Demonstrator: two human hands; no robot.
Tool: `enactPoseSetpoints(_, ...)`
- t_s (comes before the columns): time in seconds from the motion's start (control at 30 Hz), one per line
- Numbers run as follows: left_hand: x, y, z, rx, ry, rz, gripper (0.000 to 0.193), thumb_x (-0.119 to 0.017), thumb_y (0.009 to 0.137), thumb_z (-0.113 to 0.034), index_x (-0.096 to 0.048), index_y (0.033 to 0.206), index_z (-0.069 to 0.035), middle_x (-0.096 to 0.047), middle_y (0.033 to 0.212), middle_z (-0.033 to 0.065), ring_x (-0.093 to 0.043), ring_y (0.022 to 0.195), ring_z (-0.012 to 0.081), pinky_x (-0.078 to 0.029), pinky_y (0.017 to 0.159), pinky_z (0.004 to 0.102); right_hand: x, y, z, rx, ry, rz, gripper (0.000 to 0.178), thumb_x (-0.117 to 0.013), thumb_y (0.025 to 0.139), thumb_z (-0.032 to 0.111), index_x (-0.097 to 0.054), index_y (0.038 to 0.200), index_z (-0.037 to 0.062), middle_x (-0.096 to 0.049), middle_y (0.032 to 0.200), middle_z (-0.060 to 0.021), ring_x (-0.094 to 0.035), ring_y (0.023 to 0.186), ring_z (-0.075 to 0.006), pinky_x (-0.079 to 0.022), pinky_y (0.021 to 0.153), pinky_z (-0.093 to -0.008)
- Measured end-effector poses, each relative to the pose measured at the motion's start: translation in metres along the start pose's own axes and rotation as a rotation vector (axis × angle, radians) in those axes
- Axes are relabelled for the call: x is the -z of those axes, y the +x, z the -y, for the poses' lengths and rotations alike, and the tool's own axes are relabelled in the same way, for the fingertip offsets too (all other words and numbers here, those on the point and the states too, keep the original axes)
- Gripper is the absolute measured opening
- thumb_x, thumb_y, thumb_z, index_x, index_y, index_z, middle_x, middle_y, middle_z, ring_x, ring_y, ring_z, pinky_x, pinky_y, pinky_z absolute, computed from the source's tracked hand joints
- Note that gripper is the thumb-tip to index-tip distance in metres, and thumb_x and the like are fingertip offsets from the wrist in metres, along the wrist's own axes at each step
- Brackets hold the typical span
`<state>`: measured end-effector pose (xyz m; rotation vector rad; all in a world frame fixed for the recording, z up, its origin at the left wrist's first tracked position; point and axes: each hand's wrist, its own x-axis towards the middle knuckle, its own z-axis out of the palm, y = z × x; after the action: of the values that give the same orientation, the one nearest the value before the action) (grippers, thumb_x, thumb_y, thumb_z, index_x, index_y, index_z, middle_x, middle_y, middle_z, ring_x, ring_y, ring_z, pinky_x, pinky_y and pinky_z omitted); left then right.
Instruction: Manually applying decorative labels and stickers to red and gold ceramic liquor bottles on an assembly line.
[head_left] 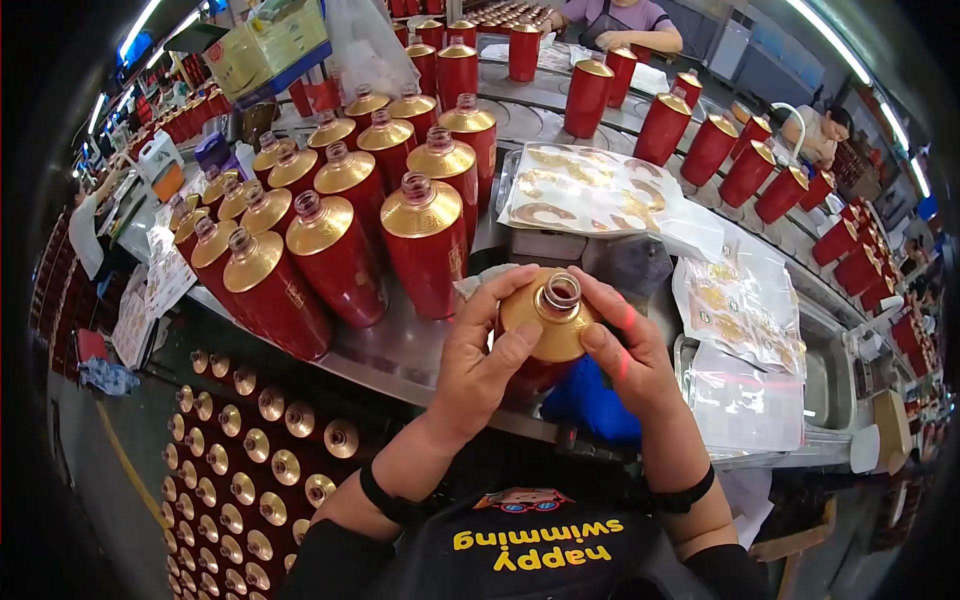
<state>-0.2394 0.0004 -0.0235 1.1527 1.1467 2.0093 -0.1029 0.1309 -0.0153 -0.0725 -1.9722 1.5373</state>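
Between my two hands is a red glass bottle with a gold shoulder and an uncapped clear neck, its mouth tipped up toward me. My left hand wraps its left side, thumb lying on the gold. From the right, my right hand grips it, thumb on the shoulder's edge; a red light line crosses these fingers. Close beyond my left hand stands another red and gold bottle, part of a packed group on the metal table. A whitish cloth or paper shows behind my left fingers. The held bottle's lower body is mostly hidden.
Sheets of gold decals lie beyond my hands, with more decal sheets at right. A conveyor carries spaced red bottles. Crates of bottles stand low left. A blue cloth hangs at the table edge. Co-workers sit across.
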Motion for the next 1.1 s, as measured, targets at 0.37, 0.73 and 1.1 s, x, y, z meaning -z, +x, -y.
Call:
enactPoseSetpoints(0.37, -0.001, 0.003, -0.002, 0.033, -0.022, -0.003, 0.048, -0.061, 0.093, -0.019, -0.045, 0.136, -0.003, -0.051, 0.129, 0.0087, -0.050, 0.118, 0.0162, -0.038, 0.103, 0.0306, -0.001, 0.000, 0.000, 0.015, -0.053, -0.016, 0.049, -0.061, 0.095, 0.022, -0.049, 0.138, 0.0018, -0.053, 0.137, -0.0143, -0.049, 0.126, -0.0239, -0.035, 0.107, -0.0359)
enactPoseSetpoints(0.73, 0.001, 0.006, 0.000, 0.085, -0.031, 0.070, 0.054, -0.062, 0.092, -0.019, -0.040, 0.139, -0.003, -0.047, 0.131, 0.0092, -0.046, 0.123, 0.0167, -0.036, 0.105, 0.0308, -0.001, 0.000, 0.000, 0.027, -0.064, -0.011, 0.049, -0.061, 0.096, 0.023, -0.048, 0.138, 0.0016, -0.053, 0.137, -0.0148, -0.049, 0.126, -0.0247, -0.035, 0.107, -0.0361)
enactPoseSetpoints(1.1, 0.008, 0.007, 0.001, 0.100, -0.121, 0.149, 0.055, -0.058, 0.095, -0.023, -0.037, 0.141, -0.003, -0.047, 0.132, 0.0081, -0.045, 0.124, 0.0165, -0.033, 0.107, 0.0317, -0.001, 0.000, -0.001, 0.019, -0.044, -0.013, 0.049, -0.061, 0.095, 0.022, -0.048, 0.138, 0.0012, -0.053, 0.136, -0.0149, -0.049, 0.126, -0.0242, -0.035, 0.107, -0.0354)
